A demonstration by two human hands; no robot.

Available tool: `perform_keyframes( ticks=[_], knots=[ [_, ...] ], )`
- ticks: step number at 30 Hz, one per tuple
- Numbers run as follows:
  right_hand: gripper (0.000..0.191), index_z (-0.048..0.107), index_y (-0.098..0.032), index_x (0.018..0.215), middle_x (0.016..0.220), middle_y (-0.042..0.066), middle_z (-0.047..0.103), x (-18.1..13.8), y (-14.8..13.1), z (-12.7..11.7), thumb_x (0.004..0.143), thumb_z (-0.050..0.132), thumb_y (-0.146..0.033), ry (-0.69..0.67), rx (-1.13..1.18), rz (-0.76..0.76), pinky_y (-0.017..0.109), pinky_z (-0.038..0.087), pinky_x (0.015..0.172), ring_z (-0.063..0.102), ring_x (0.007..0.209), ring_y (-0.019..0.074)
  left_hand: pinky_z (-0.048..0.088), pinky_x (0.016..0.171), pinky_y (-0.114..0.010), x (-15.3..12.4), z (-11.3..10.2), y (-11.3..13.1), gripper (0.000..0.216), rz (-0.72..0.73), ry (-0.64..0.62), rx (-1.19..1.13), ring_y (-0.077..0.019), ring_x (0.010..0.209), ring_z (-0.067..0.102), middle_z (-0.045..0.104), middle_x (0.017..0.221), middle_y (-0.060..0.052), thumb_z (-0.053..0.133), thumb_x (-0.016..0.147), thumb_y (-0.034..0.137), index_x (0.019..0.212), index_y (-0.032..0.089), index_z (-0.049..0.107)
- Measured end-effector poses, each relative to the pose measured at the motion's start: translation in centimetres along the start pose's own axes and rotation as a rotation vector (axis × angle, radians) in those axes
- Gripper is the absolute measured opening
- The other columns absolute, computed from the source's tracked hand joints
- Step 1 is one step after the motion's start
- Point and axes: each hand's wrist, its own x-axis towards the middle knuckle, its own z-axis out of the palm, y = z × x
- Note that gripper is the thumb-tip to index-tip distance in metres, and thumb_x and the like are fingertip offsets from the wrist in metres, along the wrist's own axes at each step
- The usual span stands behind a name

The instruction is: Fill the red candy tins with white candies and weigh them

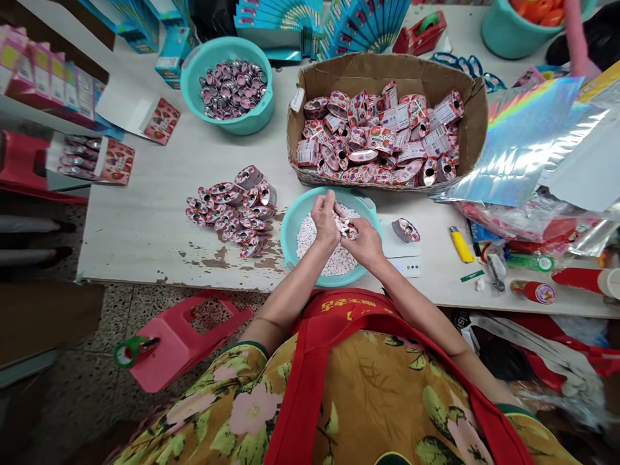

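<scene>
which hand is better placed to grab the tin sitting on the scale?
Likely right. The right hand is next to the tin on the scale; the left hand sits farther off, over the bowl.

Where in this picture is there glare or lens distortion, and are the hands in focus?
In the head view, light is even and soft, with faint shadows; the shiny foil at the right throws rainbow glare; the wide lens bends the table edge and stretches the corners; the left hand, the right hand and the candies it cups over the bowl look sharp.
</scene>
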Motion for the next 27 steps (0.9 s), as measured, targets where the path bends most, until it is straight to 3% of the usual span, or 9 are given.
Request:
perform_keyframes(
  ticks=[4,11,15,19,22,25,27],
  knots=[
    [0.031,0.069,-0.022,0.105,0.108,0.008,0.069,-0.1,0.6,0.1,0.074,0.071,-0.028,0.053,0.067,-0.005,0.038,0.052,0.090,0.065,0.102,0.0275,0.034,0.040,-0.021,-0.3,0.7,0.0,0.057,-0.016,0.011,-0.021,-0.0055,0.038,0.042,0.045,0.049,0.009,0.071,0.082,0.068,0.067,0.021,0.042],
    [0.036,0.069,-0.019,0.104,0.102,0.007,0.070,0.1,1.4,0.1,0.069,0.073,-0.027,0.066,0.280,0.005,0.036,0.051,0.092,0.065,0.096,0.0239,0.023,0.034,-0.021,-0.8,1.0,0.1,0.056,-0.016,-0.146,0.016,-0.0046,0.034,0.033,0.039,0.044,0.009,0.075,0.079,0.066,0.065,0.021,0.045],
    [0.033,0.068,-0.020,0.097,0.098,0.004,0.070,-0.2,1.6,0.3,0.067,0.073,-0.031,0.060,0.402,0.036,0.035,0.051,0.090,0.064,0.092,0.0217,0.024,0.034,-0.021,-1.1,1.0,0.6,0.054,-0.054,-0.246,0.067,-0.0048,0.035,0.036,0.041,0.046,0.008,0.077,0.079,0.064,0.066,0.020,0.047],
    [0.035,0.068,-0.020,0.098,0.100,0.004,0.071,-0.6,1.9,1.0,0.066,0.071,-0.031,0.055,0.496,0.005,0.035,0.051,0.094,0.065,0.096,0.0216,0.021,0.034,-0.019,-1.7,1.2,0.7,0.054,-0.016,-0.189,0.052,-0.0023,0.036,0.032,0.039,0.051,0.009,0.078,0.079,0.061,0.067,0.020,0.045],
    [0.031,0.068,-0.020,0.092,0.095,0.003,0.071,-0.7,2.2,1.6,0.064,0.073,-0.034,0.013,0.544,0.041,0.035,0.052,0.091,0.065,0.091,0.0211,0.020,0.034,-0.018,-1.6,1.0,0.4,0.054,-0.063,-0.239,0.088,-0.0022,0.035,0.029,0.036,0.050,0.009,0.081,0.077,0.058,0.065,0.019,0.045],
    [0.039,0.071,-0.020,0.100,0.101,0.004,0.072,-1.3,2.9,1.5,0.065,0.076,-0.035,-0.036,0.630,0.023,0.036,0.051,0.096,0.067,0.097,0.0215,0.026,0.037,-0.018,-0.5,-0.9,0.0,0.046,-0.045,-0.110,0.169,-0.0059,0.038,0.033,0.035,0.050,0.008,0.071,0.087,0.058,0.070,0.021,0.049],
    [0.043,0.074,-0.021,0.106,0.108,0.005,0.072,-2.5,3.8,0.6,0.066,0.079,-0.037,-0.093,0.682,-0.030,0.037,0.049,0.101,0.066,0.104,0.0224,0.040,0.047,-0.020,0.4,-3.4,-0.3,0.036,0.005,-0.032,0.439,-0.0112,0.050,0.049,0.049,0.059,0.003,0.065,0.091,0.053,0.076,0.022,0.055]
  ],
)
